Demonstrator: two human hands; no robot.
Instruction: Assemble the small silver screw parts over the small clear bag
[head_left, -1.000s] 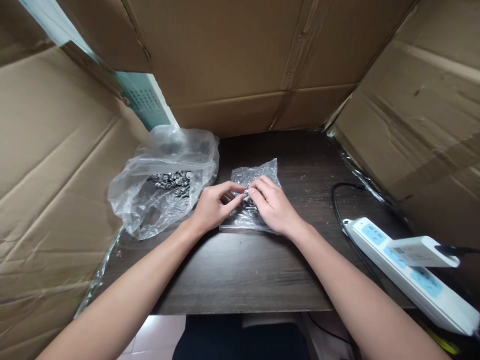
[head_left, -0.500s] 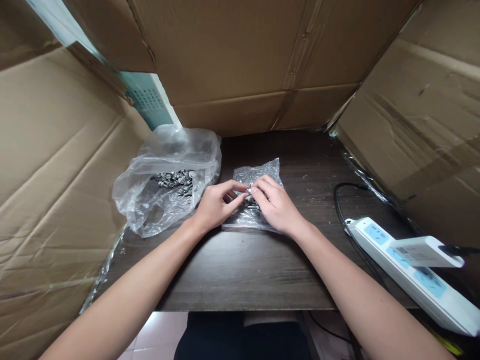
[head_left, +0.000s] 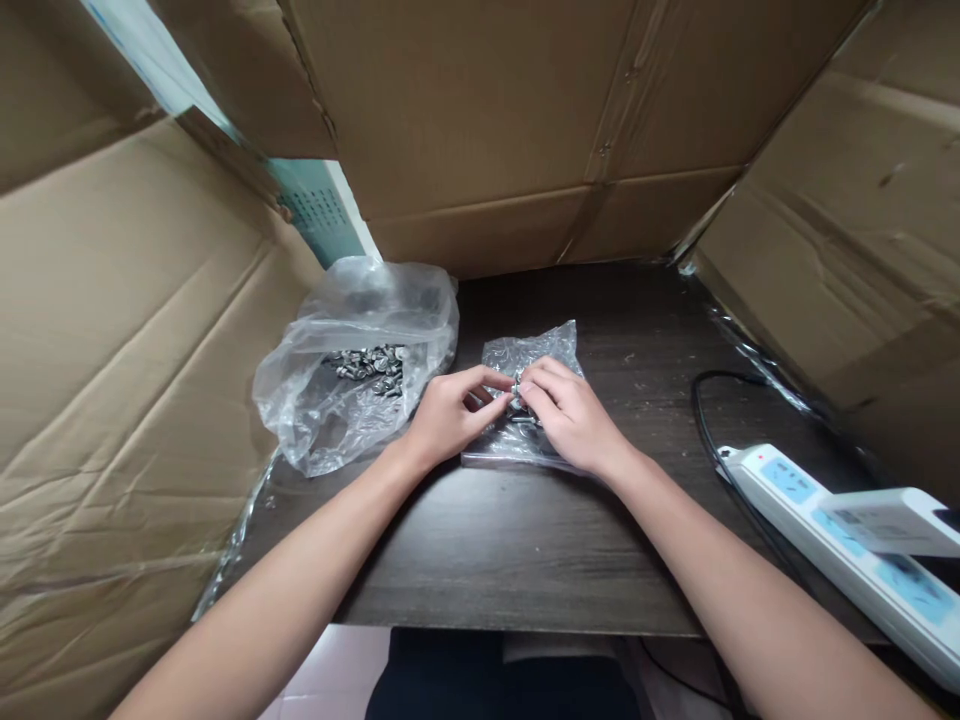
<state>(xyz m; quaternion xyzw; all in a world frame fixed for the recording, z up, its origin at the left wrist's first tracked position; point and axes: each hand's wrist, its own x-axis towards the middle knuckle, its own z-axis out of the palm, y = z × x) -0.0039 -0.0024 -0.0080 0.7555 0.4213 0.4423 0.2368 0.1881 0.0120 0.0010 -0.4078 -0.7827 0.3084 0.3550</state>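
Observation:
My left hand (head_left: pixel 456 412) and my right hand (head_left: pixel 566 410) meet fingertip to fingertip over a small clear plastic bag (head_left: pixel 529 349). Between their pinched fingers is a small shiny metal piece (head_left: pixel 517 388), largely covered, so its exact kind is unclear. Below the fingers, more small metal parts (head_left: pixel 523 415) lie on the bag or in it; I cannot tell which. To the left, a larger crumpled clear plastic bag (head_left: pixel 296 405) gapes toward me, with a heap of small silvery metal parts (head_left: pixel 379 368) inside.
Cardboard walls (head_left: pixel 480 120) enclose the dark wooden table (head_left: pixel 480 560) at the back and both sides. At the right lies a white power strip (head_left: pixel 817 540) with a white plug-in adapter (head_left: pixel 892 520). A black cable (head_left: pixel 699 410) curves beside it.
The whole view has shifted, so everything appears slightly farther right. Both hands keep their fingertips together at the small metal piece, with only slight finger movement.

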